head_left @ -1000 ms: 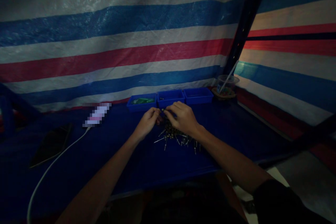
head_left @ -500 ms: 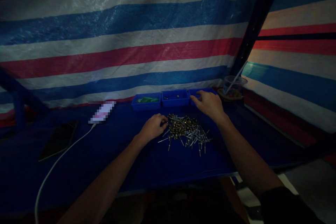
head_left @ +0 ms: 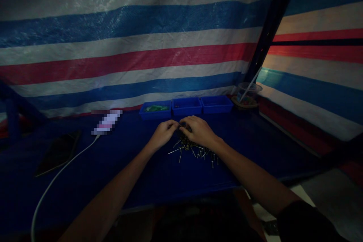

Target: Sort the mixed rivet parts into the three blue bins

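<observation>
A pile of small metal pieces resembling pop rivets (head_left: 185, 145), with thin silver shafts and brass-coloured parts, lies on the dark blue table (head_left: 159, 181). My left hand (head_left: 163, 133) is at the pile's upper left, thumb and fingers pinched together. Over the top of the pile is my right hand (head_left: 200, 130), its fingers curled and their tips close to the left fingertips. Whatever the fingertips hold is too small and dark to name. Part of the pile is hidden beneath my right hand.
Behind the hands stand three blue trays: the left tray (head_left: 142, 114) holds green items, the middle tray (head_left: 187, 112) a small piece, beside the right tray (head_left: 217, 109). A lit phone (head_left: 107, 121) with a white cable (head_left: 56, 176), a dark tablet-like slab (head_left: 58, 153) and a plastic tub (head_left: 249, 89) are nearby.
My right hand has moved from the right tray left and down to the pile, close to my left hand. The left hand stays at the pile's edge. The view has shifted slightly.
</observation>
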`<state>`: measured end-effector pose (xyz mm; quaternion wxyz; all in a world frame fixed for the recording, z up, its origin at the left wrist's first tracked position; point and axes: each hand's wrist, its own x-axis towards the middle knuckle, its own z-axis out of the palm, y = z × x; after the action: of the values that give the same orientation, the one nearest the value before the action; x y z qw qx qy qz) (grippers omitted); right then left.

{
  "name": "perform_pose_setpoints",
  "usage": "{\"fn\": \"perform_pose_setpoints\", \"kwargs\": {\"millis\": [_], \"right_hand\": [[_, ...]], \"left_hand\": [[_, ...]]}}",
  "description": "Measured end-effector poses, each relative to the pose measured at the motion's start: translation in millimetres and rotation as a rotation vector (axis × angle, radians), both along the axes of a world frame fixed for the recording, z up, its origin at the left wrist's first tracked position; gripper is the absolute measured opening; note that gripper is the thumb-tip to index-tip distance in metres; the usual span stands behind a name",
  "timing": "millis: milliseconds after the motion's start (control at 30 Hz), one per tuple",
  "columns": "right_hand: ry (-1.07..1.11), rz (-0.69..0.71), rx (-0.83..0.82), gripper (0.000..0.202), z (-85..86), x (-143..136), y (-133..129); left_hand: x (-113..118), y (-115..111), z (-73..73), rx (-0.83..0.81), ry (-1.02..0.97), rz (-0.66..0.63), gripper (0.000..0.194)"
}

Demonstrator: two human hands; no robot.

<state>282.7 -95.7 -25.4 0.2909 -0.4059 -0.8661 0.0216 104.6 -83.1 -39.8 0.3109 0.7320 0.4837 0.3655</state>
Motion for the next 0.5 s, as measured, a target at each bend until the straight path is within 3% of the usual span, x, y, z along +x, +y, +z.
{"fn": "perform_pose_setpoints", "kwargs": {"millis": [167, 333, 433, 500], "right_hand": [[-0.061, -0.072, 0.015, 0.014, -2.5, 0, 2], [0.021, -0.068, 0.071, 0.014, 0.4, 4, 4], [0.312, -0.061, 0.302, 0.014, 13.9, 10, -4], [0.543, -0.077, 0.583, 0.008, 28.4, 16, -14]], "left_hand": [[6, -4, -4.7, -0.011, -0.068, -0.002, 0.028], [7, -6, -4.9, 0.082, 0.033, 0.034, 0.036], [4, -3, -7.3, 0.192, 0.184, 0.094, 0.030], [1, 1, -10.9, 0.247, 0.289, 0.123, 0.025]]}}
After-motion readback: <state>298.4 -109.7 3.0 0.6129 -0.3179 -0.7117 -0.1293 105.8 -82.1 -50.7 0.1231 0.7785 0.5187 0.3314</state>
